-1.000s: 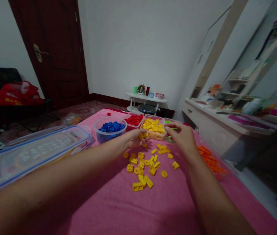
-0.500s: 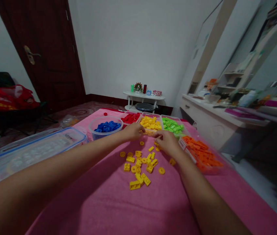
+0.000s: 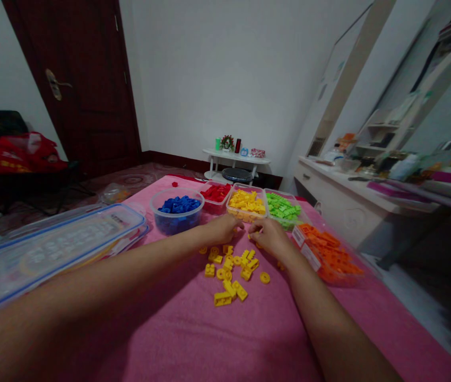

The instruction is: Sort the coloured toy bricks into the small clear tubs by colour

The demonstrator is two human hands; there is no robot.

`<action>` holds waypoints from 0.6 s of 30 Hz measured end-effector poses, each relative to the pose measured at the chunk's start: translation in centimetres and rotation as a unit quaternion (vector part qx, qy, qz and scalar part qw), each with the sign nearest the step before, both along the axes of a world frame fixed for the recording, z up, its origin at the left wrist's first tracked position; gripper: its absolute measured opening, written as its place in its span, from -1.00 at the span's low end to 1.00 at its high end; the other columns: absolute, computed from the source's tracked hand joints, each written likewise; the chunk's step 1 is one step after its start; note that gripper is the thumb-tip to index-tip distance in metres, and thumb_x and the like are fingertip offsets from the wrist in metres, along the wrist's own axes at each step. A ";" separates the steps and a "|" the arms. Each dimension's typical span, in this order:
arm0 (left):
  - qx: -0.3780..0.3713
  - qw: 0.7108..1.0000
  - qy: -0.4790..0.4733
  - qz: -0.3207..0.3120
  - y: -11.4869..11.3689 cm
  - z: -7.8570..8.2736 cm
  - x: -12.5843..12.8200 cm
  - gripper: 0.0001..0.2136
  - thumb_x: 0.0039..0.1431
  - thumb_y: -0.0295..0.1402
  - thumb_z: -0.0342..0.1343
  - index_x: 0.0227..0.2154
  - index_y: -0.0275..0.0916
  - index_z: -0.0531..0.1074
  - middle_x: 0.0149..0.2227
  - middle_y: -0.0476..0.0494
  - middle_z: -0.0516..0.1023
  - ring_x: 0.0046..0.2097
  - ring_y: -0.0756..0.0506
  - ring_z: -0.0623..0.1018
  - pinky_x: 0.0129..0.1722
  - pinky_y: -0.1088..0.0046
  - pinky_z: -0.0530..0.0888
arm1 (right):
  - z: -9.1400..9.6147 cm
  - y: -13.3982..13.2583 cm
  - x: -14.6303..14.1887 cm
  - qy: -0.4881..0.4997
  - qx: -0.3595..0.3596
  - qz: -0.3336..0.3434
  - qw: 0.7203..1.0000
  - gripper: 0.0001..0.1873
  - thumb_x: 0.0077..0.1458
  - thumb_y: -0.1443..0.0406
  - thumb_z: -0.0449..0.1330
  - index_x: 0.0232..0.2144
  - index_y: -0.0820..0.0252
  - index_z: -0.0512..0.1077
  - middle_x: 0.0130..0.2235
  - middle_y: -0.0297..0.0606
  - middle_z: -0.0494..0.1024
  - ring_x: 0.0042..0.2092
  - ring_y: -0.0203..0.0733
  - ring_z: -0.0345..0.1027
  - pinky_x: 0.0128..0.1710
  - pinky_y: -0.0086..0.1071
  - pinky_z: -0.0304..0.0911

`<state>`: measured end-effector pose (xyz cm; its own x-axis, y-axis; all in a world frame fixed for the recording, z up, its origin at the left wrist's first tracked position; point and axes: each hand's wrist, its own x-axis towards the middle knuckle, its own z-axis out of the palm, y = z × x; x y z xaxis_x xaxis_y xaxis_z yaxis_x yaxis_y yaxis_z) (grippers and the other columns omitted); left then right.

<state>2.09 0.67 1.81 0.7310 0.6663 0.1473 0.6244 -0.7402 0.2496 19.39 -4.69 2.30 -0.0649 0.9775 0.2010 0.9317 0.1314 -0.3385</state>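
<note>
Loose yellow bricks (image 3: 228, 263) were spread on the pink cloth (image 3: 178, 334), on the near side of the yellow-filled tub (image 3: 245, 216). The left hand (image 3: 225, 228) was curled and the right hand (image 3: 269, 234) bent over bricks, a narrow gap left between; whether anything was gripped by either could not be told.

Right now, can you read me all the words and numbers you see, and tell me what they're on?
There are none I can read for sure.
Blue-edged lid: big raised letters and a small dark mark, too blurred to read.
Red bag: yellow marks, too blurred to read.
White labels on the box of orange bricks: any print is too small to read.
</note>
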 end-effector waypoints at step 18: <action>-0.621 0.592 -0.471 0.203 -2.5 1.0 -1.6 -0.88 0.17 -0.55 -0.04 -0.46 -0.37 0.34 -0.53 -0.10 0.44 -0.53 0.09 0.47 -0.53 0.69 0.41 | -1.5 0.2 0.1 -0.063 -0.023 -0.041 0.997 -0.82 -0.04 0.24 0.22 -0.52 0.25 0.50 -0.47 -0.22 0.53 -0.45 -0.29 0.29 -0.49 -0.43 -0.05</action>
